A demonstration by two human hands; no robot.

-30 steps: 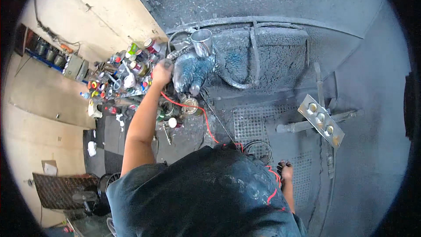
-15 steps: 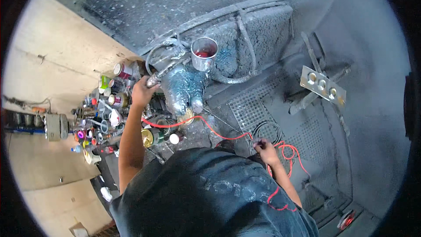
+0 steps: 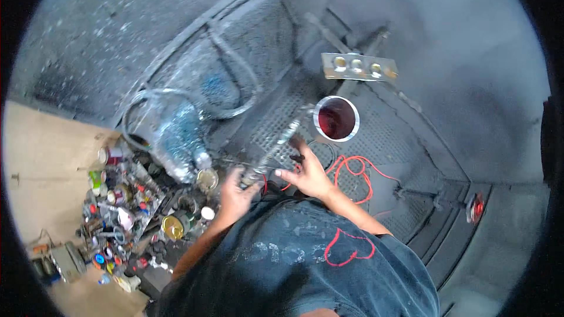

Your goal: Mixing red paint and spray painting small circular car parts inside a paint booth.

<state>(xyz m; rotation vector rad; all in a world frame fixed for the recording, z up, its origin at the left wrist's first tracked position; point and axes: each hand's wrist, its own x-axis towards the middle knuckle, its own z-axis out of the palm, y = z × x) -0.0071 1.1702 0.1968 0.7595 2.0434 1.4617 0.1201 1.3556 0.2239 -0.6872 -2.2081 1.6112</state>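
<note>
A paint spray gun (image 3: 282,142), its metal body streaked with old paint, extends up and to the right in front of my body. At its far end sits a round metal cup (image 3: 356,122) with dark red paint inside. My left hand (image 3: 236,192) is closed round the gun's lower end. Just right of the gun is my right hand (image 3: 311,177), thumb and fingers apart; its darker fingertips are near the gun's body, and contact is unclear. Part of a thin red hose (image 3: 364,177) passes behind my hands, so its end is hidden.
A flat plate with three round pieces (image 3: 359,67) rests on a stand ahead. Perforated mats (image 3: 264,120) cover the floor. On the left are a foil-wrapped form (image 3: 176,135), several cans and bottles, and an open gold-coloured tin (image 3: 173,227). Red hose coils lie at right.
The spray gun and cup have moved right, away from the foil-wrapped form, in my left hand. My right hand has come from the red hose to the gun. The view has turned right.
</note>
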